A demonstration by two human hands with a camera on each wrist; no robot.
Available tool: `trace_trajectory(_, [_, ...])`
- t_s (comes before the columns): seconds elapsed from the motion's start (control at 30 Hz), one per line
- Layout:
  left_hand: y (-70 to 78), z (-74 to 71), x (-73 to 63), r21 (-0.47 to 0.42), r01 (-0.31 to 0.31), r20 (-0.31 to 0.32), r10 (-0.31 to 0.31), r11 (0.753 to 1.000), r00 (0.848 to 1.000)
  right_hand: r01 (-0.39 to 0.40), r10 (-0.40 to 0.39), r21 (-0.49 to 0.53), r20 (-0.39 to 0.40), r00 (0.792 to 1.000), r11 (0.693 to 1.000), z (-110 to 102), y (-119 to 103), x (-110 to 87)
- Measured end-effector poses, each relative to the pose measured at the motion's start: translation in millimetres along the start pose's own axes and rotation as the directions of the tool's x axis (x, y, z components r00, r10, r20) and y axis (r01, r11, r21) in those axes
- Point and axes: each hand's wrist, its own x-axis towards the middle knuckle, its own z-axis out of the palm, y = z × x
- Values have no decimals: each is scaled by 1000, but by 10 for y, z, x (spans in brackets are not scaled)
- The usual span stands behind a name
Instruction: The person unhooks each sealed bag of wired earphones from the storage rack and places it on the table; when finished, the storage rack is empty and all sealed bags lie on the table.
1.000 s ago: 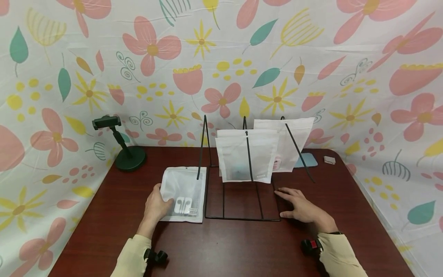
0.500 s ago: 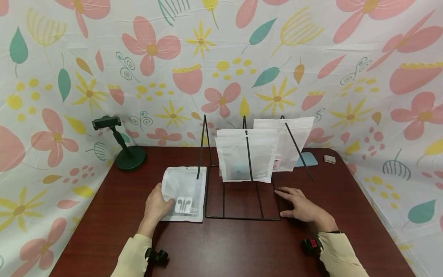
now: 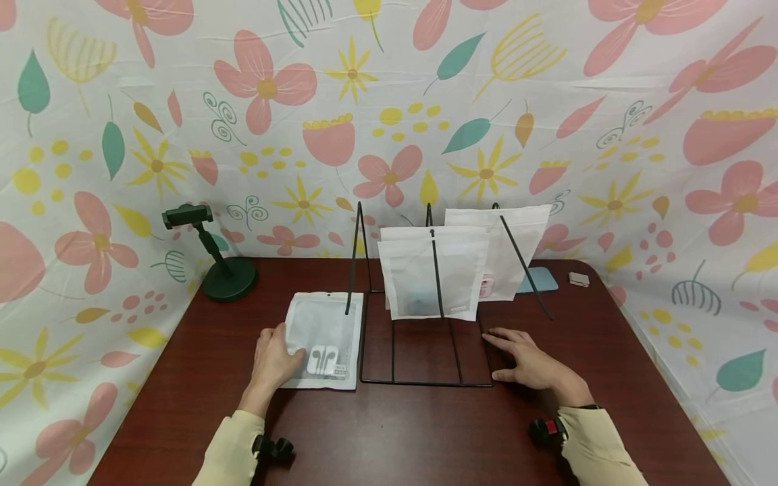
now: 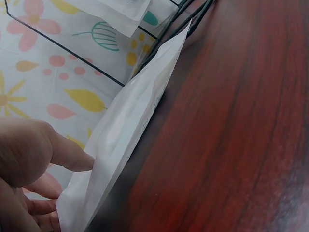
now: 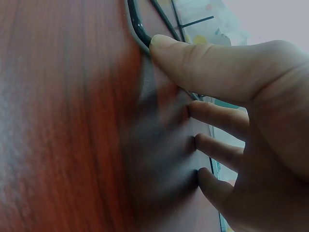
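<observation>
A white zip pouch with an earphones picture [image 3: 323, 360] lies left of a black wire rack [image 3: 425, 385]. My left hand [image 3: 273, 358] holds the pouch's left edge. In the left wrist view, the thumb [image 4: 72, 155] lies on the pouch's face [image 4: 120, 130] and the other fingers are partly hidden at its edge. At the rack's front right corner rests my right hand [image 3: 529, 361], fingers loosely spread. In the right wrist view, its thumb [image 5: 193, 63] touches the black wire and the other fingertips rest beside the rack.
White pouches [image 3: 434, 270] stand in the rack, another pouch [image 3: 516, 229] leaning behind to the right. A light-blue flat item [image 3: 539, 280] and a small white item [image 3: 579, 280] lie at the back right. A dark green phone stand [image 3: 227, 277] stands back left.
The left hand and the zip pouch have barely shifted, if at all. The right hand stays in place at the rack's corner.
</observation>
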Motion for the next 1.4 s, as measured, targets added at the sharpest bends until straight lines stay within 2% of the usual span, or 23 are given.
trace_trajectory(0.33, [-33, 5, 0, -12, 14, 38, -14, 1000, 999, 5, -6, 6, 9, 1000, 1000, 5, -15, 6])
trace_trajectory(0.57, [-39, 9, 3, -25, 6, 35, -6, 1000, 999, -5, 5, 8, 4, 1000, 1000, 18, -9, 13])
trace_trajectory(0.8, [-20, 5, -15, -66, -19, -21, 17, 998, 1000, -13, 13, 10, 3, 1000, 1000, 6, -2, 15])
trace_trajectory(0.93, [20, 1, -6, -123, -80, -86, 70, 989, 994, -19, 19, 12, 4, 1000, 1000, 7, -5, 7])
trace_trajectory(1.03, [68, -7, 5, -193, -181, -136, 156, 964, 978, -23, 23, 19, 6, 1000, 1000, 6, -14, 3])
trace_trajectory(1.17, [138, 0, -9, -281, -317, -171, 277, 906, 945, -19, 19, 18, 7, 1000, 1000, 2, -26, 13])
trace_trajectory(1.27, [196, 11, -36, -328, -373, -164, 336, 868, 927, -14, 14, 7, 4, 1000, 1000, -3, -31, 21])
trace_trajectory(1.4, [282, 7, -55, -370, -413, -140, 389, 832, 910, -17, 17, 0, 3, 1000, 1000, -10, -38, 26])
